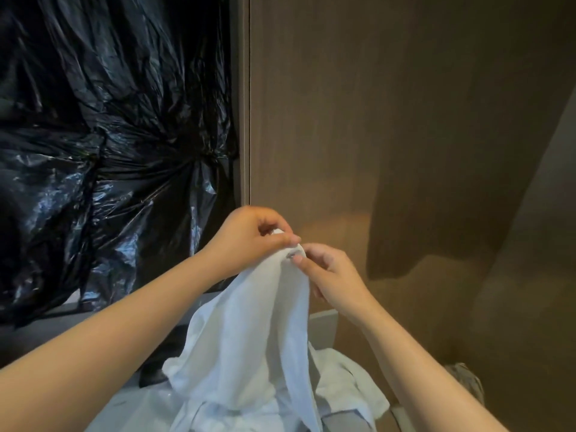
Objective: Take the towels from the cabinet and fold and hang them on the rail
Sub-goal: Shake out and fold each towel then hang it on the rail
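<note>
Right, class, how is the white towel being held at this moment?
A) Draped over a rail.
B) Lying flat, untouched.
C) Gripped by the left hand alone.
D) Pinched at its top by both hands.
D: the left hand and the right hand both pinch the white towel at its top, and it hangs below them.

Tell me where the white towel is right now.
Lower centre of the head view: the white towel hangs pinched at its top by the left hand and right hand, before the wooden panel, right of the black plastic.
</note>
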Demonstrator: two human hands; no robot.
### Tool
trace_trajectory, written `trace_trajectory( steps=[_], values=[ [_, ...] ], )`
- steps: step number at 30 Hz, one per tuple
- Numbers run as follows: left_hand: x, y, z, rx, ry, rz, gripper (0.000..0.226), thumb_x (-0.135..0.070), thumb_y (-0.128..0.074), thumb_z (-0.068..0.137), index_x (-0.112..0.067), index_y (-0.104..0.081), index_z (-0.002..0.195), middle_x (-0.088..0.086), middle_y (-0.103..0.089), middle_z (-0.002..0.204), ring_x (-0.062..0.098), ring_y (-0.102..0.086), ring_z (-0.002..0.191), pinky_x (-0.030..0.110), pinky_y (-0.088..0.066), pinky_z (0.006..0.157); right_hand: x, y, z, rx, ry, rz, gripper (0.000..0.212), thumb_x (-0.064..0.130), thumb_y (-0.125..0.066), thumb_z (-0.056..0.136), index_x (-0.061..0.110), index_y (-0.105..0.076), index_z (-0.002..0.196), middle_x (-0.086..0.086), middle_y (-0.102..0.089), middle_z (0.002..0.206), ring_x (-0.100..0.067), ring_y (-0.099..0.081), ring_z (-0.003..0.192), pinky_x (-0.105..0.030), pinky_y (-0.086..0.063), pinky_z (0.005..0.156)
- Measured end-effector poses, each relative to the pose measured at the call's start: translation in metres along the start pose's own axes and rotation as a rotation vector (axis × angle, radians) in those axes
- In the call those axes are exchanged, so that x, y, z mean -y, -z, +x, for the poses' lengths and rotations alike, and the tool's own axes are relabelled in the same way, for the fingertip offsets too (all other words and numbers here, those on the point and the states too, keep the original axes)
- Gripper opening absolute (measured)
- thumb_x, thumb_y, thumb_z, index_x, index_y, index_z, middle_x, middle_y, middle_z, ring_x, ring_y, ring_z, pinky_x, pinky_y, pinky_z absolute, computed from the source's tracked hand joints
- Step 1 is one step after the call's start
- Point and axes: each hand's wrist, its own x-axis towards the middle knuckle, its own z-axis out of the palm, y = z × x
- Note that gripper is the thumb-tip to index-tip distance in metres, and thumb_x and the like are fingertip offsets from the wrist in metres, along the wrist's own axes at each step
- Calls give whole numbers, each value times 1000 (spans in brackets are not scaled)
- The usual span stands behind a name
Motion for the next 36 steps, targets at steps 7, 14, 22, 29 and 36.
trace_trajectory(
  steps=[7,14,22,29,36],
  values=[
    [25,1,-30,87,276,-161,17,-33,-78,78,-25,-71,92,-3,-74,87,10,-71,79,24,-59,73,-9,4,1,-108,-29,-25,24,26,-55,99,13,-72,88,-4,-67,81,-16,-59,72,-28,-45,66],
    [40,-8,-55,-76,305,-174,4,-29,-74,83,-26,-77,82,-7,-75,79,12,-71,74,27,-60,71,1,15,0,-75,-28,-86,29,34,-57,96,10,-71,85,-13,-68,85,-33,-61,83,-45,-52,72],
    [34,-17,-50,-53,252,-228,7,-32,-75,82,-25,-76,86,-4,-73,84,14,-69,80,33,-59,77,17,17,-1,-180,26,-187,29,32,-56,97,11,-64,79,2,-58,69,-4,-54,65,-9,-40,57],
    [74,-10,-79,-67,298,-112,5,-29,-66,90,-30,-71,90,-13,-72,86,-3,-64,83,6,-47,71,4,43,-5,-238,0,-179,21,29,-51,100,22,-65,86,10,-64,79,3,-58,74,-7,-43,62],
    [122,-13,-122,16,567,-81,4,-29,-69,89,-26,-72,88,-9,-73,85,5,-67,80,19,-50,71,-8,52,-10,-251,-62,-165,24,33,-51,100,19,-69,91,1,-69,88,-16,-63,87,-27,-48,73]
  ],
)
